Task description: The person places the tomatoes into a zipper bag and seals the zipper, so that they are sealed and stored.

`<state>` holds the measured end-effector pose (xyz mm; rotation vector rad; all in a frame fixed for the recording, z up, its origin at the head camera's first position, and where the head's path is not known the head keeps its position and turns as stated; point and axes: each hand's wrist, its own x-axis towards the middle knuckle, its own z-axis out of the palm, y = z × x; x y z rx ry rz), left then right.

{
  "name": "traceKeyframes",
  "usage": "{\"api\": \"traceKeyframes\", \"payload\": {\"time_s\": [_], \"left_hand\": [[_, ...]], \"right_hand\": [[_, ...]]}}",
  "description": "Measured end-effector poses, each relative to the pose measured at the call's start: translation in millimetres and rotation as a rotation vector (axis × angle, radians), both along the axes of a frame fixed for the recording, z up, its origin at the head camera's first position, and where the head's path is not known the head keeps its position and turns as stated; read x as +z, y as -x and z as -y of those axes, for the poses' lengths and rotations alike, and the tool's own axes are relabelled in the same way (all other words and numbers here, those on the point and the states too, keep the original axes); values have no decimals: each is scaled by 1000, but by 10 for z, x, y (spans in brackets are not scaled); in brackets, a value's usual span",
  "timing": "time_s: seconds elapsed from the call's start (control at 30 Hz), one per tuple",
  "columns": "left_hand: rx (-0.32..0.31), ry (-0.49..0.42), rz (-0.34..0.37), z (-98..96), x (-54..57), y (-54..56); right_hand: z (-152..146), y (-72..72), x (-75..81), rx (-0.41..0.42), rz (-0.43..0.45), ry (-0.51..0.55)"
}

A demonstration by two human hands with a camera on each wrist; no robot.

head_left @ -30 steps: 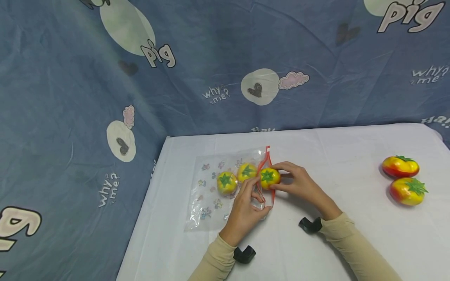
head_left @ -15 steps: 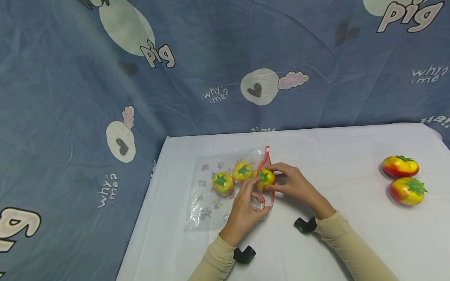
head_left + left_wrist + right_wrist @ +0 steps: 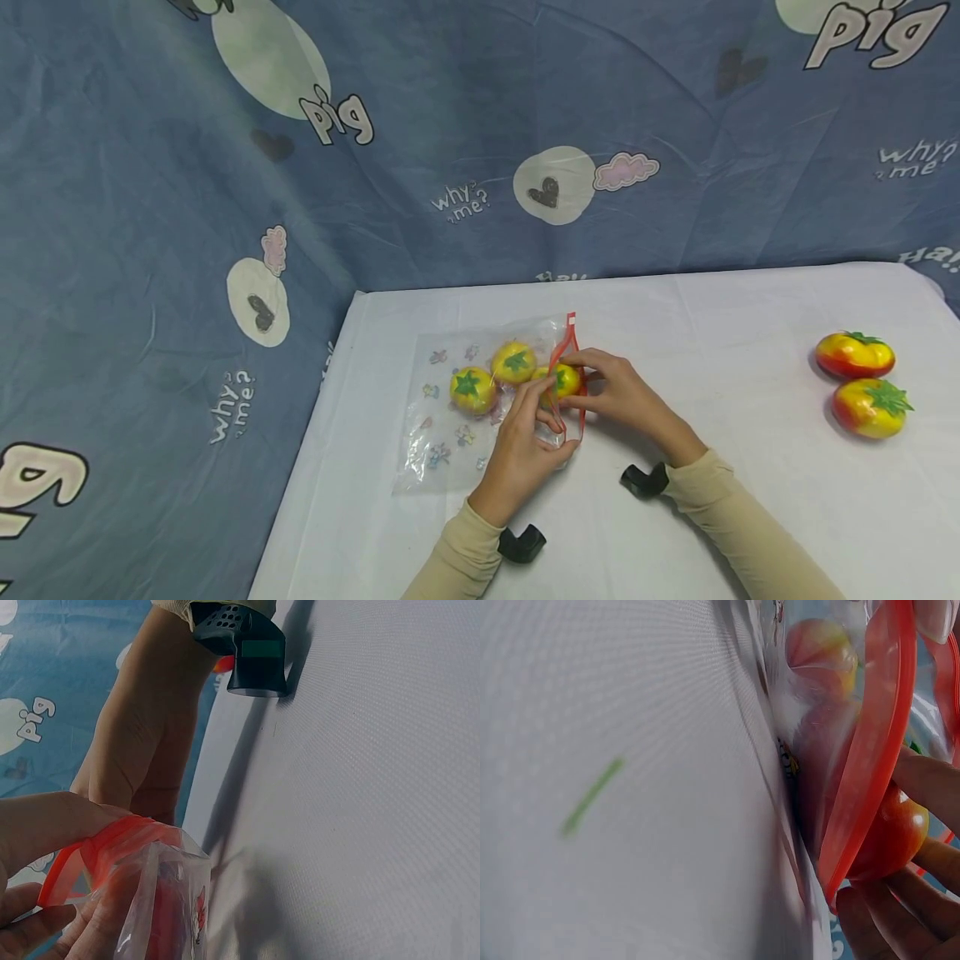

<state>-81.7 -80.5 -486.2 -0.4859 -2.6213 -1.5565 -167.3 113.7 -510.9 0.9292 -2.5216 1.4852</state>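
A clear zip bag with a red zip edge and small flower prints lies on the white table. Inside it sit two yellow-and-red toy tomatoes, the left tomato and the upper tomato, both with green star-shaped tops. My left hand pinches the bag's red edge near the opening. With its fingers around a third tomato, my right hand reaches into the bag's mouth. In the head view that tomato is partly hidden behind the red edge and left fingers.
Two more red-and-yellow toy tomatoes, a far one and a nearer one, lie close together on the right of the table. A blue printed cloth hangs behind and to the left. Black camera mounts sit at both wrists.
My right hand has moved left, carrying the third tomato further into the bag. The two tomatoes inside have shifted slightly left. My left hand stays where it was.
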Motion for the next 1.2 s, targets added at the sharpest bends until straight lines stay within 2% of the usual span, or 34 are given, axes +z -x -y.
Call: {"api": "traceKeyframes", "payload": {"time_s": [0.47,0.93,1.2], "left_hand": [[-1,11,10,2,36,-7],[-12,18,-3,-9,20,-1],[-5,13,-5,-13,8,-6]], "right_hand": [[38,-30,45,-18,27,-35],[18,-54,36,-8,-11,0],[-42,-45,74,-6,13,4]]}}
